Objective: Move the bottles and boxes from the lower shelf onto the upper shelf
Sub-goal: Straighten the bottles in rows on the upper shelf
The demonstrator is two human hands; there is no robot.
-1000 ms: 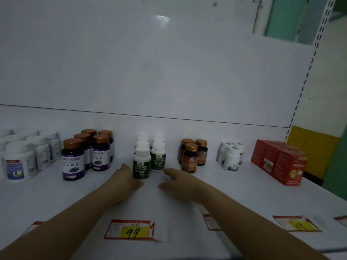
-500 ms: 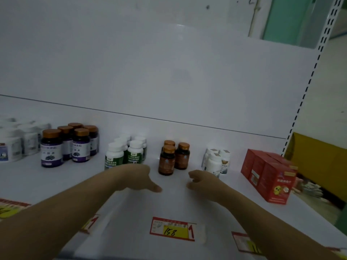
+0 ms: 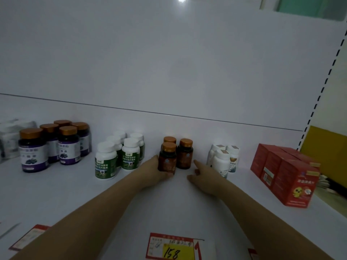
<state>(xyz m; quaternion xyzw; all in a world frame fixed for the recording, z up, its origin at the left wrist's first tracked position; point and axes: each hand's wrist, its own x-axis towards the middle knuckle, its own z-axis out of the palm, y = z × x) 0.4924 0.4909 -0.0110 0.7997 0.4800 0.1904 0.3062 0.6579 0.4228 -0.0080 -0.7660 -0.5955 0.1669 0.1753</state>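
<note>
1. The person is reaching both arms onto a flat white shelf (image 3: 65, 194). Many things are already standing on it in tidy groups. So I think this is the upper shelf, and a big part of the job is done.
2. From left to right, these are sitting on it:
   - big dark bottles with purple labels (image 3: 33, 151)
   - white bottles with green labels (image 3: 106, 160)
   - small brown bottles with copper lids (image 3: 184, 154)
   - white bottles with pale labels (image 3: 222, 160)
   - red cardboard boxes (image 3: 287, 175)
3. The left hand (image 3: 153, 170) is wrapping its fingers and thumb round the front brown bottle (image 3: 167, 159), low on its side. That bottle is standing upright on the shelf, just in front of the other brown ones.
4. The right hand (image 3: 205, 178) is holding nothing. Its fingers are lying loose, and one finger is pointing at the brown bottle on the right. It is very near, but I cannot tell if it is touching.
5. I think the person is putting the front brown bottle in line with its group.
6. The lower shelf is not showing, so I cannot tell how many bottles and boxes are waiting there.
</note>
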